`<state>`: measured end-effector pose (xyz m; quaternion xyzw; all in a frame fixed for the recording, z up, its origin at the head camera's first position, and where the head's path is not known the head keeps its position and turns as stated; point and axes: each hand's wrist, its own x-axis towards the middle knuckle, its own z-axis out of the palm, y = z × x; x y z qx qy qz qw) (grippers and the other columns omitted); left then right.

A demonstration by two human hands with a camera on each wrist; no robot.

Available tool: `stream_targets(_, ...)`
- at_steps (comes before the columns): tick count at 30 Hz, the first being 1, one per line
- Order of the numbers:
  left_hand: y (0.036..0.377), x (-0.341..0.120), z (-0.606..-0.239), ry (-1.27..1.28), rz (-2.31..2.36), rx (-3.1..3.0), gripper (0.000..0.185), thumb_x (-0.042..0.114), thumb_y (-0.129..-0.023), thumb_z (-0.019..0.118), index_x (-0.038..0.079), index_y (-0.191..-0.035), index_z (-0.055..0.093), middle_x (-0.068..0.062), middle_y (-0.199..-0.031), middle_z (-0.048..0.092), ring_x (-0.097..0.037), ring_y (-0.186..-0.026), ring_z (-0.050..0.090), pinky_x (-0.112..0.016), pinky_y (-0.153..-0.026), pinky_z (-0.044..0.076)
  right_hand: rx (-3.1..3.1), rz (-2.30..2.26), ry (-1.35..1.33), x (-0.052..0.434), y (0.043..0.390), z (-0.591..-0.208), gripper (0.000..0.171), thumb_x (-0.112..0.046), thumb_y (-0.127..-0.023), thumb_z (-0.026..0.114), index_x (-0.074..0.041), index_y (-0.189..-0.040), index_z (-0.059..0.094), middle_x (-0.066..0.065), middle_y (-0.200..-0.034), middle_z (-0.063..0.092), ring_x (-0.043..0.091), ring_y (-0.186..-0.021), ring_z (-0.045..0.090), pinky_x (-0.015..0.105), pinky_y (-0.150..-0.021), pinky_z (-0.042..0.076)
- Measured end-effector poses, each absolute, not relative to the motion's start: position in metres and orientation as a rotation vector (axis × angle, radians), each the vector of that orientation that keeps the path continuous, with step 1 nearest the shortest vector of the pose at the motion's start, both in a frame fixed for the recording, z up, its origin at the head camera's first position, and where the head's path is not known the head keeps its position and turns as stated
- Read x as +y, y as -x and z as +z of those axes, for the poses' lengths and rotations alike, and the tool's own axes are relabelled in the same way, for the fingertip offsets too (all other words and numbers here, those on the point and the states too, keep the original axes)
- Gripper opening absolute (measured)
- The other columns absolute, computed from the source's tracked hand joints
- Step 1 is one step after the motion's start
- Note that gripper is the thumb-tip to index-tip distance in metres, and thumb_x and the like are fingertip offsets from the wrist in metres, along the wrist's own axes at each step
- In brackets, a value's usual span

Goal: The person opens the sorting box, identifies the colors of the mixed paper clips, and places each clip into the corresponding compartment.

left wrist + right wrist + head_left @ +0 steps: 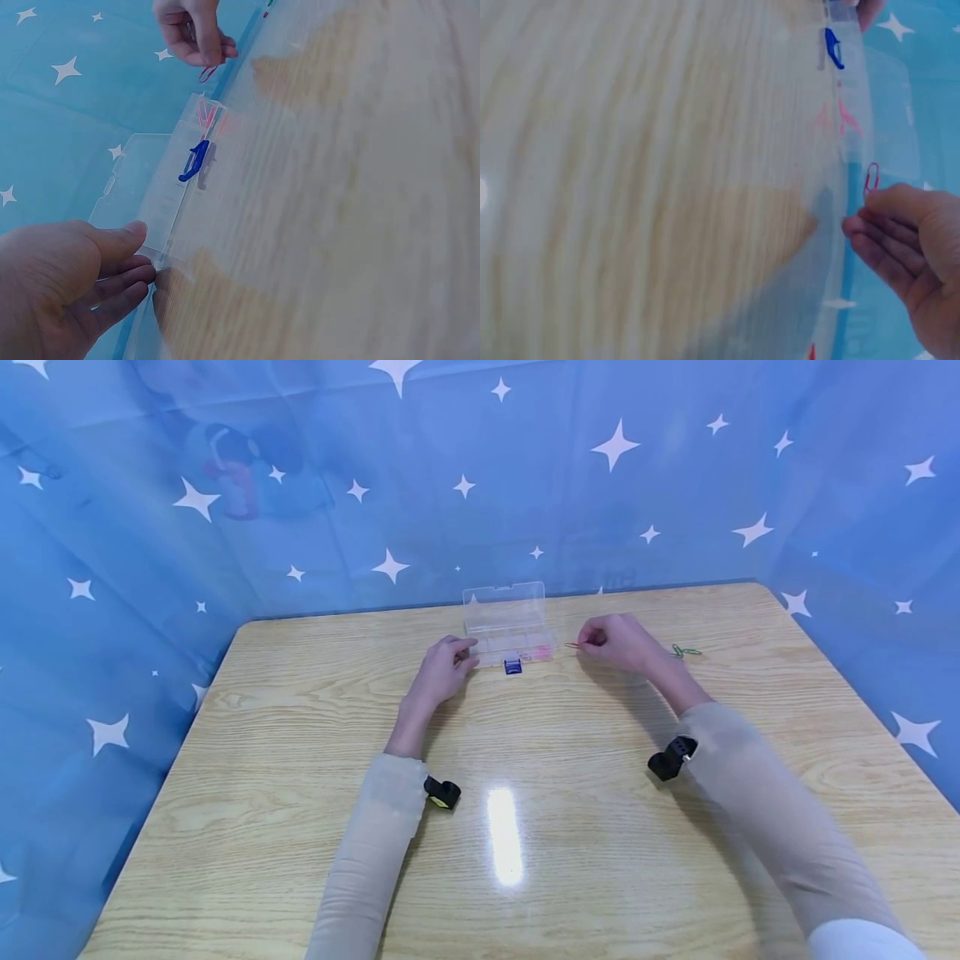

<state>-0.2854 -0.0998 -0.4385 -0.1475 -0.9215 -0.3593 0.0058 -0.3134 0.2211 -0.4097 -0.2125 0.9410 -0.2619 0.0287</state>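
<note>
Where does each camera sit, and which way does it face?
Head: on the head, facing forward and down at the table and open clear box; the left hand, right hand and both sleeves show.
Left wrist: on that wrist, facing the left hand at the box; the right hand shows at top.
Right wrist: on that wrist, facing the right hand pinching a red paperclip; part of the left hand shows at top.
Both wrist views share the blue clasp.

Head view looks down; wrist views share the box (495, 644).

Right hand (916, 255) pinching 1 red paperclip (871, 177), clear box (854, 81) nearby (1 blue latch (831, 48))
</note>
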Motion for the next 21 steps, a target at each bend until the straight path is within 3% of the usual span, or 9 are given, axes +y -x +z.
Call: stream_targets(21, 0.284, -0.099, -0.436, 0.467, -1.123, -2.899, 0.040, 0.013, -0.102, 0.062, 0.002, -0.140, 0.059, -0.015, -0.121, 0.061, -0.026, -0.106, 0.060, -0.036, -0.091, 0.052, 2.883, -0.874, 0.767, 0.164, 0.320, -0.400, 0.008, -0.005, -0.094, 0.066, 0.000, -0.094, 0.073, 0.010, -0.085, 0.070, 0.023, -0.077, 0.064, 0.036, -0.071, 0.054)
